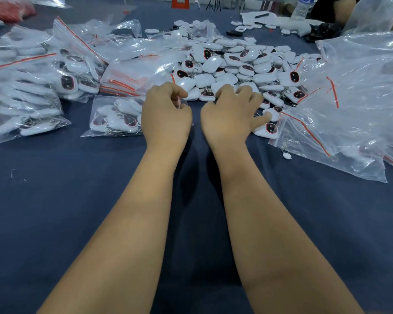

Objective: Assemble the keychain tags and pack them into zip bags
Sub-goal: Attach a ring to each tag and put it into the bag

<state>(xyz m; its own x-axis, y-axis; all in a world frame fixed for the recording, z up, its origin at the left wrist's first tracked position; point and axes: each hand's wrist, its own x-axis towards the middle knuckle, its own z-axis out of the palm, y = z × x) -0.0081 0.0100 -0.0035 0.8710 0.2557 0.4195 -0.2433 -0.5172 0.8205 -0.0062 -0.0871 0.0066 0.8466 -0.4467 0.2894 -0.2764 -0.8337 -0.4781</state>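
desk (55,200): dark blue cloth
left hand (166,114): fingers curled, pinching zip bag (114,118)
right hand (229,114): fingers spread, touching tags (232,64)

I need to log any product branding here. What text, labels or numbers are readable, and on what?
Nothing can be read for certain.
Water bottle label: blue with white print, too blurred to read.
Keychain tags: dark red-rimmed faces, no legible text.
Zip bags: red seal strips only, no print visible.

A table covered in dark blue cloth (77,200) carries a heap of loose white keychain tags (236,64) at its middle. Filled zip bags (27,91) lie left, empty zip bags (354,109) right, and a water bottle (302,6) stands at the far edge.
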